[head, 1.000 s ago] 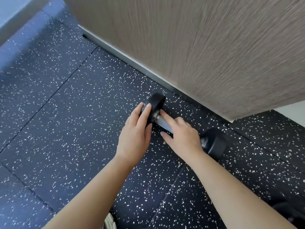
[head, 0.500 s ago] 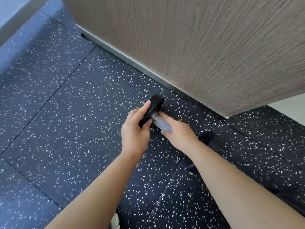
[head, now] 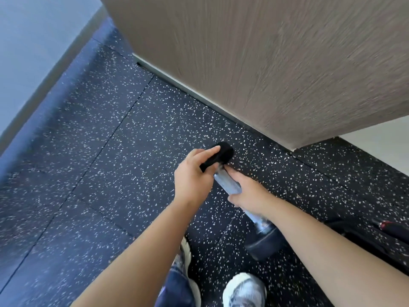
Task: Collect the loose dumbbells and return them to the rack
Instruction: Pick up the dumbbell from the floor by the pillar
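**One dumbbell in hand, rack out of sight**

The left hand curls over the far black head of the dumbbell. The right hand wraps its steel handle, and the weight seems to be off the speckled floor. The pickup looks done, with carrying and racking left to do. No lettering is legible.

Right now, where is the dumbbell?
In the head view, right of centre, the dumbbell is held in both hands: the left hand grips its far black head, the right hand its metal handle, near the wood panel.
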A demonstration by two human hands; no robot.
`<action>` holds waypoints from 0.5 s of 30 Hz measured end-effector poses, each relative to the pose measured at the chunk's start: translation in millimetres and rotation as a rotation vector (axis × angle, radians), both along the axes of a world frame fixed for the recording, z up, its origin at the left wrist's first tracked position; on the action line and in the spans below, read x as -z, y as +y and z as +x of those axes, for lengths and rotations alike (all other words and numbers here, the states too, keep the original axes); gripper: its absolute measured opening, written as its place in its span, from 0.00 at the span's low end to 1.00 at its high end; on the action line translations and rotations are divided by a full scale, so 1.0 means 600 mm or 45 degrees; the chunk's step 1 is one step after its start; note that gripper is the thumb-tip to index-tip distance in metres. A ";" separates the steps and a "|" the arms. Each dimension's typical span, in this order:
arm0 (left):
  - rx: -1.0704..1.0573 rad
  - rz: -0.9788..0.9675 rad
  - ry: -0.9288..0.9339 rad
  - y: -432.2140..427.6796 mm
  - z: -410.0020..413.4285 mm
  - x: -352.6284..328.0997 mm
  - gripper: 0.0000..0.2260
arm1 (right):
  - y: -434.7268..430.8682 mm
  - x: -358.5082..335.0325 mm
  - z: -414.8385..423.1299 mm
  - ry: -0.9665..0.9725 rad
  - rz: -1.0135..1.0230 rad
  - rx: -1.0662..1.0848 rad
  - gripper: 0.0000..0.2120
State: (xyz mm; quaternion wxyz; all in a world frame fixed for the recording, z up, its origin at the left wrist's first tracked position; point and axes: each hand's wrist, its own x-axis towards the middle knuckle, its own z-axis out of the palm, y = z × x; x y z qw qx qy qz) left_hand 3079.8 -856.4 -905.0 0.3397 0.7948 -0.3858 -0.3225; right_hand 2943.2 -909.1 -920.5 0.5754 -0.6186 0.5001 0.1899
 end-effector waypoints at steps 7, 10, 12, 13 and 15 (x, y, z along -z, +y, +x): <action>-0.018 -0.071 0.134 0.003 0.024 -0.122 0.17 | -0.001 -0.137 0.017 -0.091 0.072 -0.011 0.41; -0.074 -0.092 0.196 0.014 0.035 -0.232 0.17 | 0.002 -0.248 0.027 -0.067 0.062 -0.119 0.41; -0.102 -0.116 0.244 0.016 0.043 -0.291 0.19 | -0.002 -0.311 0.033 -0.061 0.053 -0.168 0.41; -0.120 -0.136 0.264 0.017 0.045 -0.321 0.19 | -0.002 -0.342 0.037 -0.072 0.055 -0.179 0.42; -0.142 -0.186 0.267 0.017 0.048 -0.384 0.19 | -0.005 -0.405 0.042 -0.105 0.044 -0.204 0.43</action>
